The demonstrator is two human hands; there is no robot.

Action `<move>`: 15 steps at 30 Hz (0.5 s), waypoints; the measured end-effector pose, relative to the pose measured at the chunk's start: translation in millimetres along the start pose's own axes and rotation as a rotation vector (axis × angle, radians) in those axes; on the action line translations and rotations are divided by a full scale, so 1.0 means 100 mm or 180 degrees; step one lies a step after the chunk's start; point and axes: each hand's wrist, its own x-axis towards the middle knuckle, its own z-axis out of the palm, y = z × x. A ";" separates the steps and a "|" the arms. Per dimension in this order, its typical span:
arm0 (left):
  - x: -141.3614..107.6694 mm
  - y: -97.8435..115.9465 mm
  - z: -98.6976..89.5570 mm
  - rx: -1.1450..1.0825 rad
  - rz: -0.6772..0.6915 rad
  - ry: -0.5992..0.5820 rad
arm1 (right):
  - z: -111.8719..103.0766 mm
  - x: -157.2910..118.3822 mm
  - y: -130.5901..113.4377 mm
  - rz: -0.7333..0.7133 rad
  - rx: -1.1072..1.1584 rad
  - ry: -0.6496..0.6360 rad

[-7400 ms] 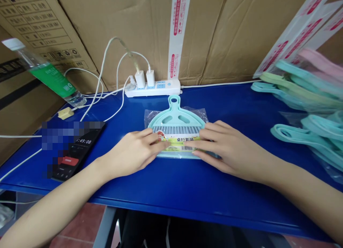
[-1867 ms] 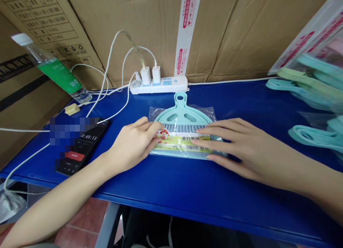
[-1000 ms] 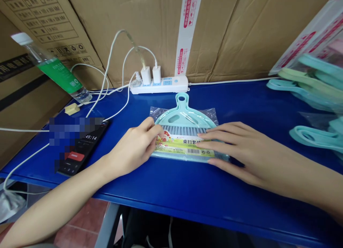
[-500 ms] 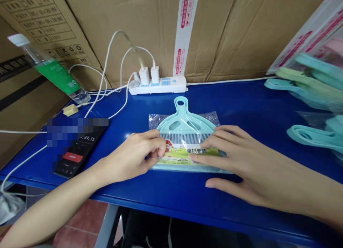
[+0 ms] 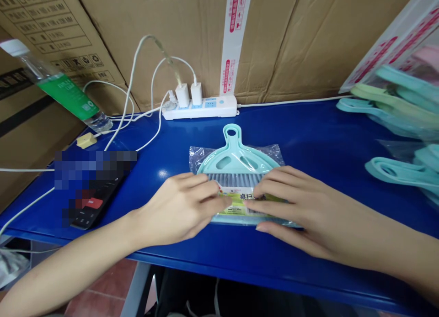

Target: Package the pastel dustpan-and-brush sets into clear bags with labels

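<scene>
- The left hand [image 5: 181,205] lies on the lower left of the packet, fingers close together and lightly curved, tips on the label's edge; whether they pinch the film, I cannot tell.
- The right hand [image 5: 291,198] rests on the packet's lower right, fingers spread a little, thumb low by the bottom edge; any grip is also impossible to tell.
- The blue counter [image 5: 240,271] carries everything, its front edge nearest the person.
- A pale turquoise plastic dustpan [image 5: 233,157] lies flat in a clear plastic bag [image 5: 197,155] mid-counter, between the hands, handle hole pointing away.
- Grey brush bristles [image 5: 233,179] sit across the dustpan, just above the hands.
- A yellow-green paper label [image 5: 252,199] shows the bold Chinese characters 桌扫; the rest is partly covered by fingers, and its small print is unreadable.
- A black phone [image 5: 98,203] lies left of the packet with a red button showing; a blur hides part of it.
- A white power strip [image 5: 200,108] stands against the cartons, two white chargers [image 5: 189,94] plugged in, white cables trailing left.
- A water bottle [image 5: 60,88] with a green label leans at the far left.
- Bagged turquoise loops [image 5: 394,171] lie at the right.
- Brown cartons [image 5: 308,47] form the back wall, crossed by white tape [image 5: 233,38] with red print too small to read.
</scene>
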 end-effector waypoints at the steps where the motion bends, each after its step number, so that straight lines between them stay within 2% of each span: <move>1: 0.01 0.01 0.01 0.0061 0.0078 -0.0012 | 0.00 0.00 0.00 -0.0010 0.0005 0.0004; 6: 0.04 0.01 0.04 0.0036 0.0108 -0.0367 | 0.05 0.02 -0.04 -0.0155 -0.0360 0.0189; 11: 0.04 0.01 0.03 -0.0161 -0.0020 -0.0409 | 0.12 0.04 -0.10 -0.0375 -0.0976 0.0548; 15: 0.04 0.01 0.04 -0.0267 -0.0085 -0.0438 | 0.13 0.05 -0.10 -0.0355 -0.0986 0.0478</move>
